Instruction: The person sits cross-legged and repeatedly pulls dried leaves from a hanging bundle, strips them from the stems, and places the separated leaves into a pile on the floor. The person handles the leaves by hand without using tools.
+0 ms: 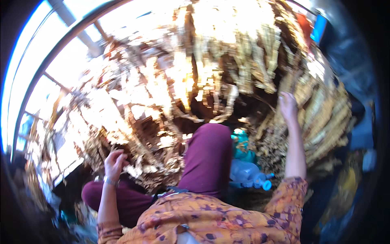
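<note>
Dried brown and tan leaves, which look like tobacco, spread in a wide heap [146, 143] before me. My left hand [114, 164], with a band at the wrist, hovers at the heap's near left side. Its fingers are loosely bent and apart, and I see nothing between them. On the right, my right hand [288, 106] reaches forward beside a large bundle of long dried leaves [326, 113]. Its fingers are curled; blur hides whether they hold or touch a leaf. More long leaves [243, 58] stand at the far side, partly washed out by sunlight.
A clear plastic bottle [245, 174] with a blue cap lies right of my raised knee [208, 155]. Behind it is a teal plastic object [242, 141]. A curved frame bar [50, 58] crosses the bright upper left. Dark blue sheeting [350, 67] borders the right side.
</note>
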A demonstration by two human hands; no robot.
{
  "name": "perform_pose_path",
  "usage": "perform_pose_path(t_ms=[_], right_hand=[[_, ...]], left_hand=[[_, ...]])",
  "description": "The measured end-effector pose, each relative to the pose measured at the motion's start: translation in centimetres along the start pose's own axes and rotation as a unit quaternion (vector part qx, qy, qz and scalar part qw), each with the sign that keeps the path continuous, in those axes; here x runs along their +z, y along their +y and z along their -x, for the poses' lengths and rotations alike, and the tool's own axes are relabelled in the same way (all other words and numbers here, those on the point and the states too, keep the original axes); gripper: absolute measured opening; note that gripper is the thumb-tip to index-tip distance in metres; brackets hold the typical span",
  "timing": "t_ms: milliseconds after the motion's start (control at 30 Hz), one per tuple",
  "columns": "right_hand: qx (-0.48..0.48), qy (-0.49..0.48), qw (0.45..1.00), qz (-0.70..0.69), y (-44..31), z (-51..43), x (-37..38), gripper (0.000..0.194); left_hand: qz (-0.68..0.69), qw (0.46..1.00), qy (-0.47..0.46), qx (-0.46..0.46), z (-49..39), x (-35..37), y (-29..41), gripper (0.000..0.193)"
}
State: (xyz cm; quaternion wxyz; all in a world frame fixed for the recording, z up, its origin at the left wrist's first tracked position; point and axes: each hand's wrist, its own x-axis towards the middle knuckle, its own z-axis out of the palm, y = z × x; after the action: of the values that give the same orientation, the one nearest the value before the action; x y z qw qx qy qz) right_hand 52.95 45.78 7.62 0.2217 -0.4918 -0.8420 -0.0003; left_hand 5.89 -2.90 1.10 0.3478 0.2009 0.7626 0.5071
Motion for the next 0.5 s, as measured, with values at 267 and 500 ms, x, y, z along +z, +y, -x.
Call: perform_pose_path(t_ms=[267,500], right_hand=[[-0.111,0.004,0.992,-0.066,-24.9,-3.1,1.3,0.018],[-0.205,-0.217,0.939,-0.173,-34.0,-4.3,5.1,0.021]], left_hand=[[-0.103,0.958,0.268,0.013,-4.3,-11.8,-2.9,0.029],[-0.340,0.862,0.334,-0.175,-6.6,-17.6,-4.3,0.092]])
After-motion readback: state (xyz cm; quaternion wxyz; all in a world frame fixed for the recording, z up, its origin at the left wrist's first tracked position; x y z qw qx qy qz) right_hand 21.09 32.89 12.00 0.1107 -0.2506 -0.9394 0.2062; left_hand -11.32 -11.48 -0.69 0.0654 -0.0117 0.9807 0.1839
